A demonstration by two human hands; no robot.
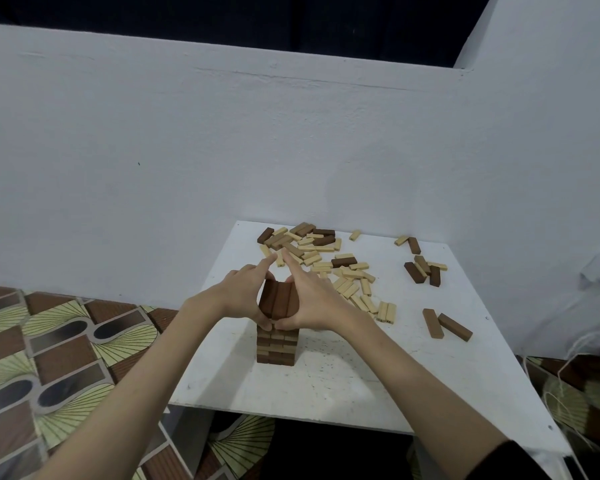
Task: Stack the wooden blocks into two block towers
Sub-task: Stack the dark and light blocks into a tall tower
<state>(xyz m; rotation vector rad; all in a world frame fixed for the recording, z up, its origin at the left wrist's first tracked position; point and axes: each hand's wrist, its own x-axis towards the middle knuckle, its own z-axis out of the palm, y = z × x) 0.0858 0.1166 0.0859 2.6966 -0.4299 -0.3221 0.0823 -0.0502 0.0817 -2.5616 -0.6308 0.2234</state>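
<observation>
White table (343,386) against wall, block tower (276,344) near front, loose wooden blocks (329,263) scattered behind

A white table (343,386) is standing against a pale wall (187,150). At nine o'clock, patterned flooring (49,358) is showing brown bricks and green fans. At three o'clock, pale string (568,362) is trailing down.
</observation>
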